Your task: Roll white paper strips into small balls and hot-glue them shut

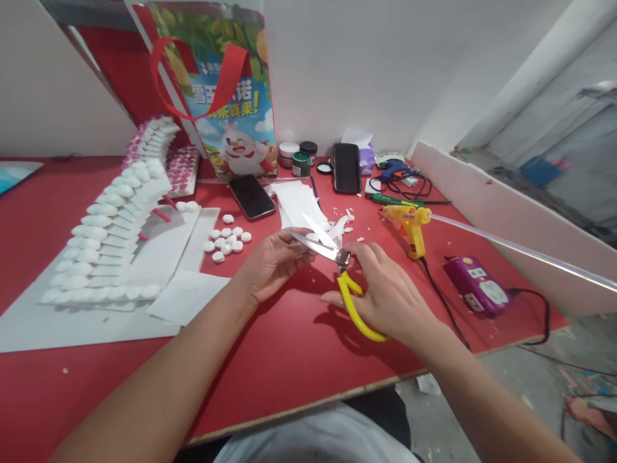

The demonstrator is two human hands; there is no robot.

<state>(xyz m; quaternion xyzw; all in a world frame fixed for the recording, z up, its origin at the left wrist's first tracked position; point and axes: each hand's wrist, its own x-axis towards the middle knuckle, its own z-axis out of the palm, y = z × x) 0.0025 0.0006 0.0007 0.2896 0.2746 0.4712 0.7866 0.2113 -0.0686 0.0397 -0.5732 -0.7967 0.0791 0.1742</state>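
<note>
My right hand [393,292] grips scissors [354,307] with yellow handles. Their blades are spread apart and point to the upper left. Opposite them, the fingers of my left hand [272,262] are pinched on a small white piece [312,237], partly hidden by the blades and fingertips. Right behind the blades lie white scraps [341,226] and a stack of white paper [297,202]. Left of that is a group of small round white pieces [226,242] on the red table.
A curved model with white padded edges [101,225] stands on a white board [29,331] at left. At right are a yellow glue gun [409,225] with a long clear glue stick and a purple power strip [477,286]. A phone [251,197], paint jars [301,163] and a colourful bag [231,90] are behind.
</note>
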